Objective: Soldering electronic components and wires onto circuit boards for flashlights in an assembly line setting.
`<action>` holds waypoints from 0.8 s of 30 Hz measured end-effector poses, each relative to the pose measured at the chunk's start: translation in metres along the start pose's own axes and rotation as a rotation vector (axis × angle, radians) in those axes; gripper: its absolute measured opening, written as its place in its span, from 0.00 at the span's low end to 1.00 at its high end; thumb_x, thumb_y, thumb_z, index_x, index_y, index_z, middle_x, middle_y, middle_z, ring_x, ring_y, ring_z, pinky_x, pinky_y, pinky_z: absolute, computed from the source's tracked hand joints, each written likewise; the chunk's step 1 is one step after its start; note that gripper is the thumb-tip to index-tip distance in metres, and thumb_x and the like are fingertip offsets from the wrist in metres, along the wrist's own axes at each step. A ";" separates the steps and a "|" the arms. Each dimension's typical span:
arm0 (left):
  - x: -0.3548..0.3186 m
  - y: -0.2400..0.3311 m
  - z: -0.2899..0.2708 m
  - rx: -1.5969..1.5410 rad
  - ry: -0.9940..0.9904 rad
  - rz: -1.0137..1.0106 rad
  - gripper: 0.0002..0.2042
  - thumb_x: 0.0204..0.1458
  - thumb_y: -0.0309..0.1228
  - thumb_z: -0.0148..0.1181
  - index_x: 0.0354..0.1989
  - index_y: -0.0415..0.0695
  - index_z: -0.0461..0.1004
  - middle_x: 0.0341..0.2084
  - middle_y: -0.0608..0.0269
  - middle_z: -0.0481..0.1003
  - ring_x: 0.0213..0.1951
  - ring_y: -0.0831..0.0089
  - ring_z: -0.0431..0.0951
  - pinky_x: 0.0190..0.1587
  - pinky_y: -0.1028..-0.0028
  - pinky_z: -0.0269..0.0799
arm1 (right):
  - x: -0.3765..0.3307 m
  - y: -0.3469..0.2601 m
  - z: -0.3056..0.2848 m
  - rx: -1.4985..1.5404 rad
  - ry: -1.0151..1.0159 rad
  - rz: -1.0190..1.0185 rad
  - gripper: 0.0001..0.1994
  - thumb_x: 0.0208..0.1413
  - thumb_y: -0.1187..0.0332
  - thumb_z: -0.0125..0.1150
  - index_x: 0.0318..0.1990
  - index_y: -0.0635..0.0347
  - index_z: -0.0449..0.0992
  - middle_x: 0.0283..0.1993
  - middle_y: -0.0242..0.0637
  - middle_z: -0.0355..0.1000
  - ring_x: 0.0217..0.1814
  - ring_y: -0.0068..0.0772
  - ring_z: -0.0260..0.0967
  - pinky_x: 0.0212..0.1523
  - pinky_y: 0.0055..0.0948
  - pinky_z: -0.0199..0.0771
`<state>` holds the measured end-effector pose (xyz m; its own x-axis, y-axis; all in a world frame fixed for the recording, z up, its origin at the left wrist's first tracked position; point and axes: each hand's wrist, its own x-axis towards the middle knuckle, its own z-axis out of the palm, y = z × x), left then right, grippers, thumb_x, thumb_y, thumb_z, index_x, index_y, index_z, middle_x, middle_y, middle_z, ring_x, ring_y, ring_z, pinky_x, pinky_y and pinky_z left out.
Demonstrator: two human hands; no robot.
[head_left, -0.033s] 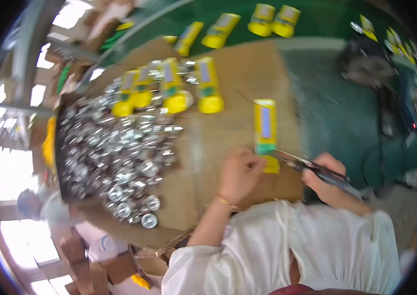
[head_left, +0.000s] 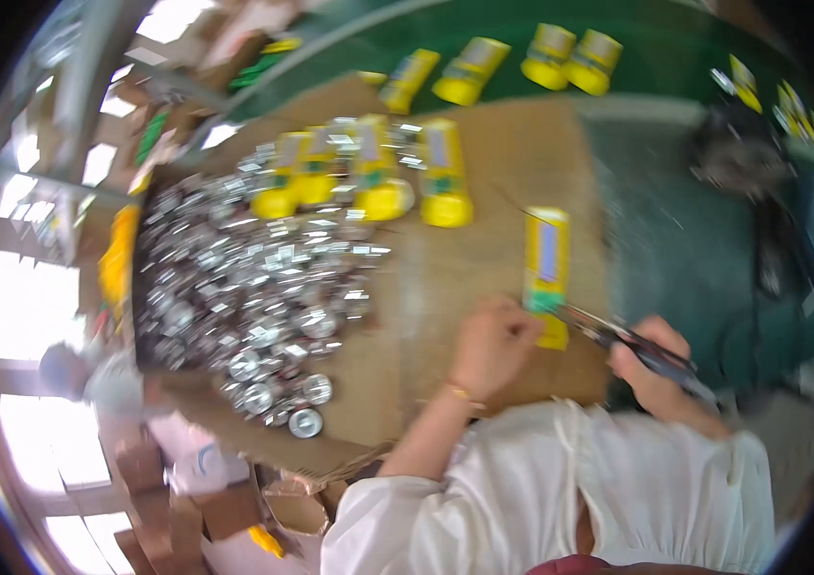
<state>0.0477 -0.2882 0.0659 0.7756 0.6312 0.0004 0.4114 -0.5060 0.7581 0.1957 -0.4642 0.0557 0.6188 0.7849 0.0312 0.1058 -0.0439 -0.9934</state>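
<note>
A long yellow piece with a pale violet strip and a green band (head_left: 547,259) lies on the cardboard in front of me. Beside its lower end is my left hand (head_left: 495,345), fingers curled together; whatever they pinch is too blurred to name. My right hand (head_left: 654,385) grips a dark-handled tool with a slim metal tip (head_left: 654,355). That tip points left and reaches the green band from the right. The exact kind of tool is unclear through the blur. A thin dark wire (head_left: 512,199) runs near the piece's upper end.
Many small shiny round metal parts (head_left: 254,278) are heaped on the cardboard sheet (head_left: 436,316) at left. Several yellow pieces (head_left: 445,172) lie along the heap's far side, others (head_left: 469,72) on the green surface behind. A dark object (head_left: 741,153) stands at far right.
The whole scene has shifted a little right and down in the picture. Both hands, the tool and the yellow piece keep about the same places relative to one another.
</note>
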 end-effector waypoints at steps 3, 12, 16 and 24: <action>0.006 -0.005 0.011 -0.014 0.003 0.042 0.07 0.40 0.30 0.57 0.17 0.41 0.75 0.22 0.54 0.71 0.31 0.57 0.70 0.34 0.64 0.66 | -0.002 0.005 -0.006 0.090 0.098 0.146 0.08 0.48 0.70 0.57 0.27 0.62 0.65 0.18 0.34 0.67 0.18 0.20 0.64 0.19 0.19 0.65; -0.001 -0.012 0.032 -0.021 0.065 0.115 0.08 0.40 0.30 0.57 0.15 0.39 0.72 0.19 0.55 0.70 0.25 0.59 0.70 0.30 0.65 0.65 | 0.004 0.019 -0.029 0.046 0.248 -0.049 0.09 0.54 0.64 0.51 0.33 0.59 0.63 0.18 0.28 0.61 0.17 0.15 0.56 0.18 0.15 0.55; -0.005 -0.012 0.040 0.002 0.121 0.072 0.09 0.41 0.31 0.57 0.15 0.40 0.71 0.21 0.56 0.70 0.29 0.60 0.70 0.31 0.66 0.65 | 0.001 -0.027 -0.024 0.115 0.173 -0.023 0.11 0.52 0.66 0.56 0.32 0.66 0.68 0.23 0.36 0.69 0.23 0.23 0.64 0.27 0.24 0.65; -0.002 0.009 0.003 0.095 0.022 0.016 0.09 0.43 0.35 0.59 0.19 0.42 0.76 0.22 0.58 0.71 0.30 0.61 0.71 0.32 0.66 0.67 | 0.014 0.007 -0.023 0.093 0.285 -0.010 0.11 0.52 0.64 0.53 0.34 0.62 0.63 0.19 0.33 0.64 0.17 0.18 0.59 0.18 0.16 0.59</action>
<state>0.0508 -0.2957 0.0707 0.7721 0.6349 0.0278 0.4432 -0.5694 0.6924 0.2227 -0.4673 0.0517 0.8128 0.5797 0.0575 0.0492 0.0301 -0.9983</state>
